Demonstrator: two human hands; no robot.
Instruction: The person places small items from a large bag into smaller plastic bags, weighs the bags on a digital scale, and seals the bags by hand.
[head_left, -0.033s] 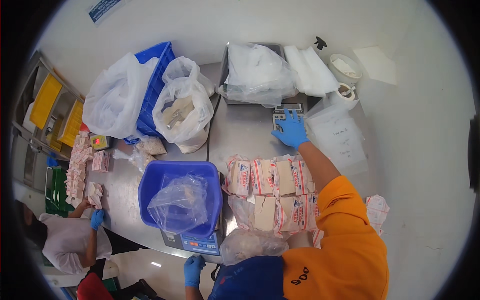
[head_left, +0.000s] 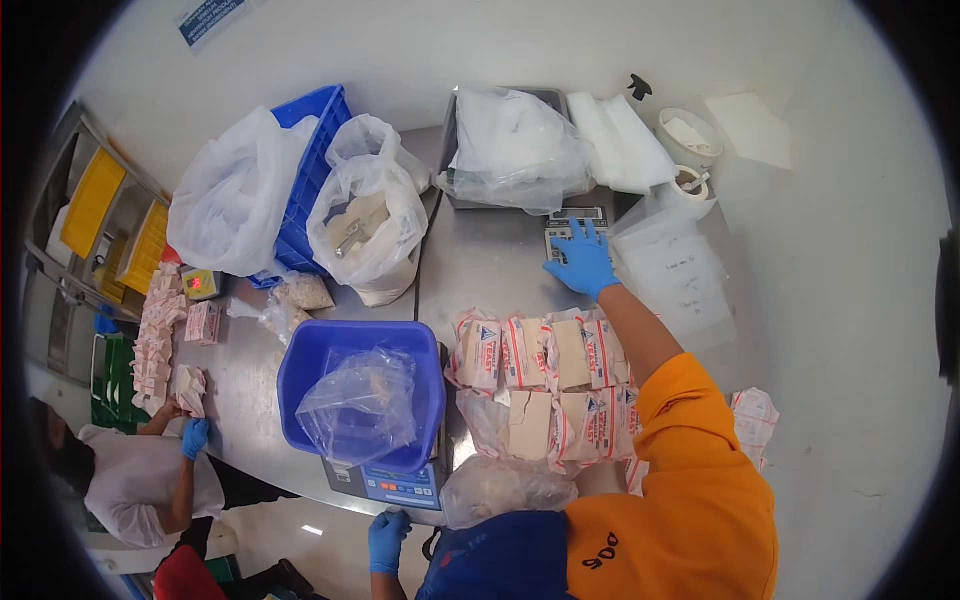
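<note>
My right hand (head_left: 584, 262), in a blue glove, reaches to the back of the table with its fingers spread over a grey calculator (head_left: 553, 232). One or more fingertips rest on or just above its keys; I cannot tell which. My left hand (head_left: 388, 542), also gloved in blue, is at the table's front edge with its fingers curled in and nothing visible in them. Nearest to it is a blue-fronted weighing scale (head_left: 400, 488), which bears a blue plastic tub (head_left: 432, 395). A crumpled clear plastic bag (head_left: 362, 405) lies in the tub. My right forearm passes above opened yeast packs (head_left: 530, 425).
A clear bag (head_left: 505, 492) lies in front of the packs. At the back stand a white sack with a metal scoop (head_left: 352, 238), a blue crate (head_left: 315, 175), a dark tray (head_left: 553, 98) of plastic and white tubs (head_left: 690, 140). A co-worker (head_left: 150, 485) handles small packets at left.
</note>
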